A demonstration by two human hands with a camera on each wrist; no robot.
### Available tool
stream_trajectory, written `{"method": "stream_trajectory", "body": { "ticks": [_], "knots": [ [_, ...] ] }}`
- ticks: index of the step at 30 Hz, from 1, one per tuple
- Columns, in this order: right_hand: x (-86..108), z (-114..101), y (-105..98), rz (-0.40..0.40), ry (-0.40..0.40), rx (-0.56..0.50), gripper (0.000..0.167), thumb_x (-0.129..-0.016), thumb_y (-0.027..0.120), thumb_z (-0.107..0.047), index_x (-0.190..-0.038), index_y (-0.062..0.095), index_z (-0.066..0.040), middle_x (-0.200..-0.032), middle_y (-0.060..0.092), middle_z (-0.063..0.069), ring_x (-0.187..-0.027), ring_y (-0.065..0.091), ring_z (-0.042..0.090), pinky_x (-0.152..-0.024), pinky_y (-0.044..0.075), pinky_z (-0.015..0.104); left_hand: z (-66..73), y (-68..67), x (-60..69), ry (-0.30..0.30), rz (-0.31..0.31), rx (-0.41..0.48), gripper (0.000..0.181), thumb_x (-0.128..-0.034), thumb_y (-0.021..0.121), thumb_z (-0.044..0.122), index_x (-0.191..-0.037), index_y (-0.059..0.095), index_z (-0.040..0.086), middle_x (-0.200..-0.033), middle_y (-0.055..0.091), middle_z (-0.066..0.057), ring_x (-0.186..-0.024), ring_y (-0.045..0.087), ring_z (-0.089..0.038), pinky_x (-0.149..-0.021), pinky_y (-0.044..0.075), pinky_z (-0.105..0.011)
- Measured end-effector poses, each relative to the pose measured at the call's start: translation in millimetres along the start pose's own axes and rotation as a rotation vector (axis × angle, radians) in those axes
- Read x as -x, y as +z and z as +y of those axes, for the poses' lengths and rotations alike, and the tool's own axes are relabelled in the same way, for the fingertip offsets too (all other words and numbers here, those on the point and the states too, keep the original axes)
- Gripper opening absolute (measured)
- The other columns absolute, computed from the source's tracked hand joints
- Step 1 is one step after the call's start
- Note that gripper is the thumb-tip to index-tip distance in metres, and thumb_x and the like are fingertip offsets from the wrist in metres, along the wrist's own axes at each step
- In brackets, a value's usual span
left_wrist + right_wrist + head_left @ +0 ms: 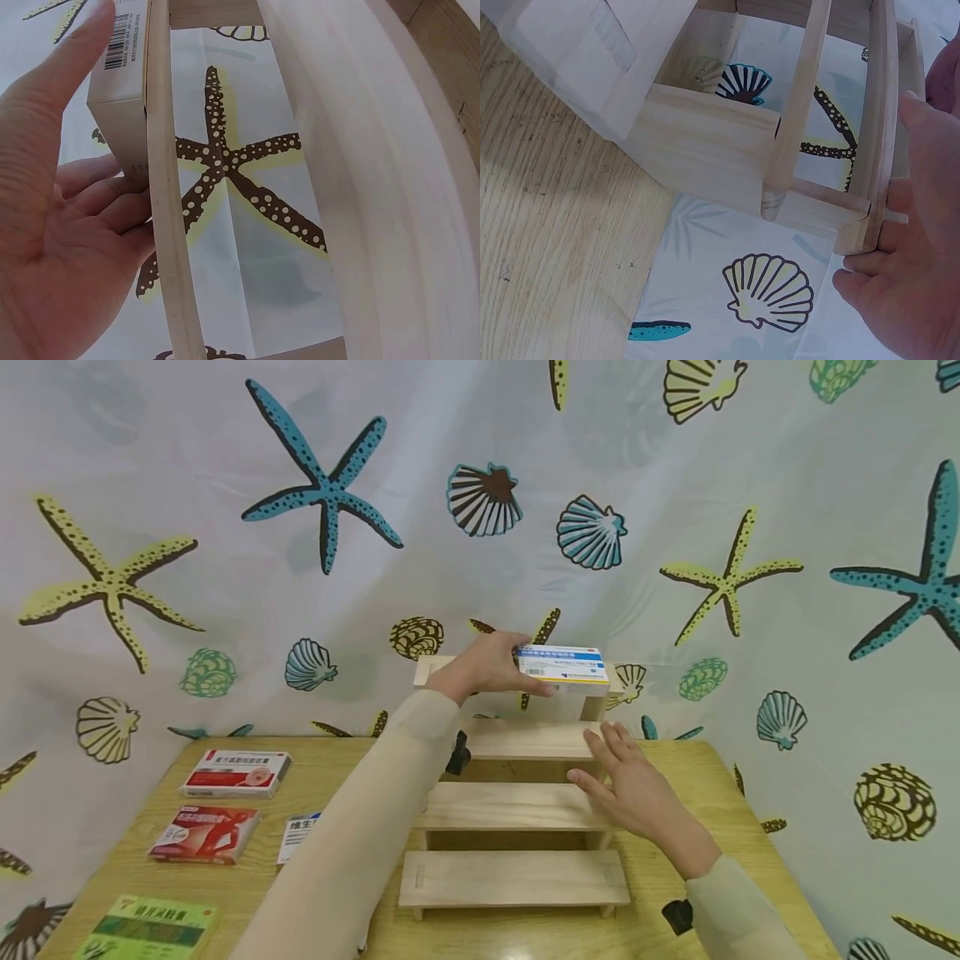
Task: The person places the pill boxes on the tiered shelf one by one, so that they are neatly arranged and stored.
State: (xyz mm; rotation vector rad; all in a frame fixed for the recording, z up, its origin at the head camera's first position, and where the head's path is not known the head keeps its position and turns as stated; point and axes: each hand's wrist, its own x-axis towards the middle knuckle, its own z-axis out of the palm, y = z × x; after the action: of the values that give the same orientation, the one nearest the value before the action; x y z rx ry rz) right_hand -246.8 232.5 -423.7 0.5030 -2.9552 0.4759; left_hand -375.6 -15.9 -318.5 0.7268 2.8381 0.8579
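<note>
A wooden step rack point(513, 872) with several tiers stands on the table. At its top tier my left hand point(487, 664) holds a white and blue medicine box point(564, 664) by its left end. In the left wrist view the thumb lies along one side of the box point(124, 82), and the fingers are behind it, beside the wooden bar. My right hand point(637, 785) is at the right end of the rack's upper tiers, fingers mostly extended. The right wrist view shows its fingertips at the corner of a wooden tier point(859, 236); it holds nothing.
On the table's left lie a white and red box point(236, 774), a red box point(204, 835) and a green box point(150, 928). Another white box point(296, 835) is partly hidden by the left sleeve. A curtain with starfish and shells point(525, 568) hangs behind the table.
</note>
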Motion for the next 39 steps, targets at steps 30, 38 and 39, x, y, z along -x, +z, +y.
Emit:
{"method": "stream_trajectory", "body": {
  "ticks": [30,38,39],
  "knots": [
    [0.9,-1.6,-0.2,0.014,-0.016,-0.002,0.08,-0.106,0.053,-0.057,-0.164,0.034,-0.004,-0.171,0.024,0.027,-0.16,0.019,0.048,-0.125,0.028,0.066,-79.5,-45.2,96.7,0.133,0.366,0.274,0.043,-0.0981,0.074,0.027,-0.136,0.064,0.007,-0.123,0.074,-0.018,-0.111,0.069,-0.031,-0.098,0.056,-0.047],
    [1.7,0.1,0.3,0.003,-0.01,0.0,0.08,-0.107,0.052,-0.057,-0.165,0.032,-0.004,-0.172,0.022,0.026,-0.161,0.018,0.047,-0.126,0.027,0.065,-111.7,-49.0,133.9,0.106,0.371,0.279,0.048,-0.1008,0.072,0.025,-0.144,0.059,0.009,-0.138,0.067,-0.018,-0.127,0.064,-0.034,-0.107,0.052,-0.056],
    [1.8,0.3,0.4,0.005,-0.009,-0.001,0.08,-0.107,0.052,-0.057,-0.165,0.032,-0.004,-0.172,0.022,0.026,-0.161,0.018,0.047,-0.125,0.027,0.066,-115.4,-49.2,138.0,0.111,0.376,0.278,0.048,-0.1011,0.072,0.024,-0.145,0.059,0.009,-0.14,0.066,-0.018,-0.128,0.063,-0.035,-0.108,0.052,-0.057]
  ]
}}
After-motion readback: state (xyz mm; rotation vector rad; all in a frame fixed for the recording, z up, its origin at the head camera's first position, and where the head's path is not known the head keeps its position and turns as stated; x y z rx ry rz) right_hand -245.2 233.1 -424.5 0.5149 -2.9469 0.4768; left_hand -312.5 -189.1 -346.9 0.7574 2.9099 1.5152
